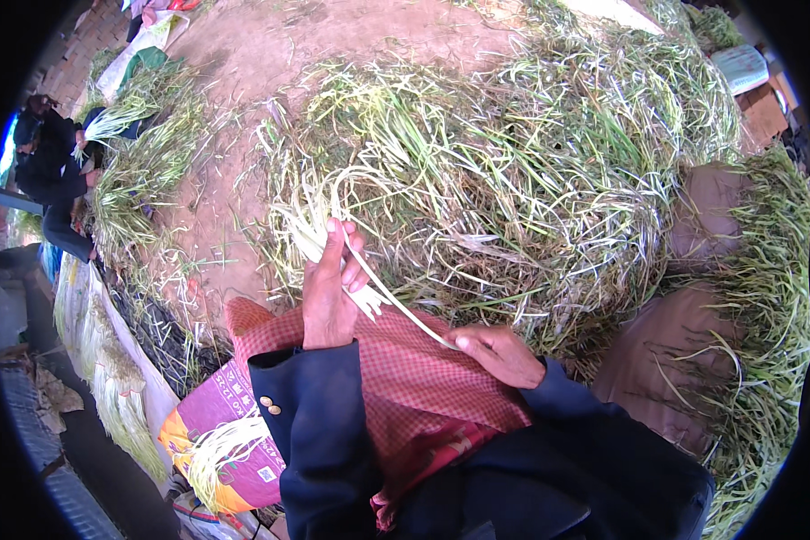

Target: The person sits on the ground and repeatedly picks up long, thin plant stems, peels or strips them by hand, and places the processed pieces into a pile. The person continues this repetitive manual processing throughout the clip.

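My left hand is closed around a small bunch of pale stalks, their cut-looking ends poking out below the fingers. One long pale stalk runs down from the left fingers to my right hand, which pinches its lower end between thumb and fingers. Both hands are above a red checked cloth across my lap. Beyond them lies a large heap of green and pale stalks. Near my left sleeve, a loose bundle of thin pale stalks rests on a purple and orange sack bearing writing.
At the left, a person in dark clothes holds a bunch of stalks beside another heap. Pale bundles lie on a white sheet at lower left. More green stalks lie along the right side.
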`<state>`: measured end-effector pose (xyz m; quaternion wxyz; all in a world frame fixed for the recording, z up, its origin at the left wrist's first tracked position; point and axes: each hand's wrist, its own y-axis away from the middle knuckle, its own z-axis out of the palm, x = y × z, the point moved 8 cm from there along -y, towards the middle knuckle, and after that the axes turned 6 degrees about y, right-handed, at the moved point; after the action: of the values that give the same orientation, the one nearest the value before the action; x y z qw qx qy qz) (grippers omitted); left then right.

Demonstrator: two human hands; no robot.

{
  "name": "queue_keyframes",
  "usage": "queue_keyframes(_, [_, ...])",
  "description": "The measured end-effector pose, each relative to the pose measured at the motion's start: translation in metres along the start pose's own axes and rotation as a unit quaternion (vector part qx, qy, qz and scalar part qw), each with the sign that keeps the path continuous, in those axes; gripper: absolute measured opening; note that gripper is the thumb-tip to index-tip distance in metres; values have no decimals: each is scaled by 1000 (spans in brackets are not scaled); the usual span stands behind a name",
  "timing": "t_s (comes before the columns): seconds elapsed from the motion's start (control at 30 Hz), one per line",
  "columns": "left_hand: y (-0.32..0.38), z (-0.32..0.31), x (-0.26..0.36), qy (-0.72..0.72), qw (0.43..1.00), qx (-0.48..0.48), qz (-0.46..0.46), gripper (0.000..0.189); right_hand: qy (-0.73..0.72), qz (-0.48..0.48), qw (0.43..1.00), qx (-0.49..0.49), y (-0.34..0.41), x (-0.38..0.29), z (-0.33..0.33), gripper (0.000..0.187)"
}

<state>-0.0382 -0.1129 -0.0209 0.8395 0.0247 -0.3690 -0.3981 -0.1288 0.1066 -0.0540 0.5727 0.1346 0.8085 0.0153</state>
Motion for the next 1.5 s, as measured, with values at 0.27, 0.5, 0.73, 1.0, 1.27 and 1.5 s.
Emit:
queue_keyframes(0.27, [0,-4,6,49,999,-15,10,36,35,-83,995,30,8,-31,-1,21])
queue_keyframes(0.5, [6,-6,5,-44,998,45,25,45,-57,-30,996,61,-21,-63,-18,16])
queue_keyframes(0.73, [9,11,-8,25,999,-19,-13,51,-21,-77,988,128,-83,-94,-16,14])
queue_keyframes(1.0, [32,30,48,-9,987,-13,158,26,94,-184,953,222,-92,-38,-49,13])
queue_keyframes(1.27, [41,37,71,-50,968,26,245,27,332,60,876,345,-106,130,-186,17])
queue_keyframes(1.5, [1,-1,9,61,998,17,23,29,276,145,916,254,-151,181,-188,40])
